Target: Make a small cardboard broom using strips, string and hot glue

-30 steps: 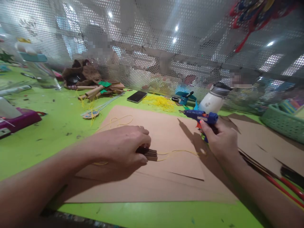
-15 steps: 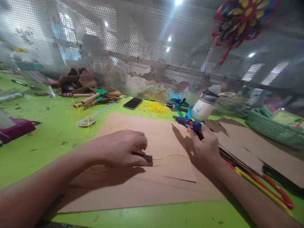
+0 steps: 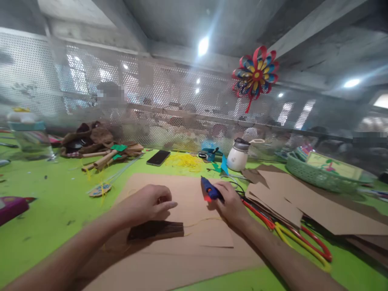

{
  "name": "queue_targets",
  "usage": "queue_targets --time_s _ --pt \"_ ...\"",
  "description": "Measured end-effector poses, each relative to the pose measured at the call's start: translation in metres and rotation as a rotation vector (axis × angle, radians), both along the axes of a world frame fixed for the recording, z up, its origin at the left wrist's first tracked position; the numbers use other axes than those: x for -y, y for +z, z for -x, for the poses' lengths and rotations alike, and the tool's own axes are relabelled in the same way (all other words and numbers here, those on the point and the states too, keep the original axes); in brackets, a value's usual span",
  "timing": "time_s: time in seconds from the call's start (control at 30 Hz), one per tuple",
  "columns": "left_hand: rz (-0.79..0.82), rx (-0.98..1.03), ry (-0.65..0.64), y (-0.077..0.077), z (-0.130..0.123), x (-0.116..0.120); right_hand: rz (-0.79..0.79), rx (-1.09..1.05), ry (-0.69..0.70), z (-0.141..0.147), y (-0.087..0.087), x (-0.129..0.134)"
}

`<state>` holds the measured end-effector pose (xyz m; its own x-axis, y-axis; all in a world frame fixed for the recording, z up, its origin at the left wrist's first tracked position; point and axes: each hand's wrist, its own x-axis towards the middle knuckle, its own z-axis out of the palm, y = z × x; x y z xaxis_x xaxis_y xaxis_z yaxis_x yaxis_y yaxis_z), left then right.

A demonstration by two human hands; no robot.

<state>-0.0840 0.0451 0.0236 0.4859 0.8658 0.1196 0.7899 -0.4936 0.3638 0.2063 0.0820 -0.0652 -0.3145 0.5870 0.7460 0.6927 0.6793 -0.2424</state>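
Observation:
My right hand [image 3: 229, 199] grips a blue glue gun [image 3: 209, 188], its nozzle tilted up and to the left, low over the brown cardboard sheets [image 3: 182, 186]. My left hand [image 3: 154, 204] hovers just above a dark brown ridged block [image 3: 157, 230], thumb out, fingers loosely bent, with nothing visible in them. That block lies flat on the cardboard in the shadow of the hand. A thin yellow string [image 3: 203, 220] runs from its right end towards my right hand.
Red-and-yellow-handled scissors [image 3: 303, 240] and cut cardboard [image 3: 274, 196] lie at right, before a green basket [image 3: 321, 174]. Along the back are a phone [image 3: 158, 157], yellow shreds [image 3: 186, 162] and a white jar [image 3: 238, 157]. A purple tool [image 3: 12, 208] lies at left.
My left hand has let go of the brown block and lifted off it. The glue gun in my right hand has come down towards the cardboard. The view has tilted up.

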Motion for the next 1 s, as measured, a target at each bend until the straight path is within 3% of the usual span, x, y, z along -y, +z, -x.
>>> queue_targets --time_s 0.17,0.33,0.57,0.8,1.0 --pt "-0.131 0.041 0.015 -0.006 0.01 -0.014 0.053 0.023 0.04 0.002 0.004 0.007" --pt "-0.2 0.041 0.013 -0.006 0.013 -0.013 0.051 -0.029 0.031 0.005 0.015 0.017" --pt "-0.165 0.04 0.021 -0.002 0.005 0.0 -0.028 -0.135 0.005 0.008 0.022 0.025" --pt "-0.144 0.029 0.021 0.003 0.0 0.013 -0.192 0.023 -0.091 0.002 0.023 0.029" --pt "-0.137 0.036 -0.018 0.001 0.003 0.011 -0.151 0.009 -0.088 0.003 0.016 0.028"
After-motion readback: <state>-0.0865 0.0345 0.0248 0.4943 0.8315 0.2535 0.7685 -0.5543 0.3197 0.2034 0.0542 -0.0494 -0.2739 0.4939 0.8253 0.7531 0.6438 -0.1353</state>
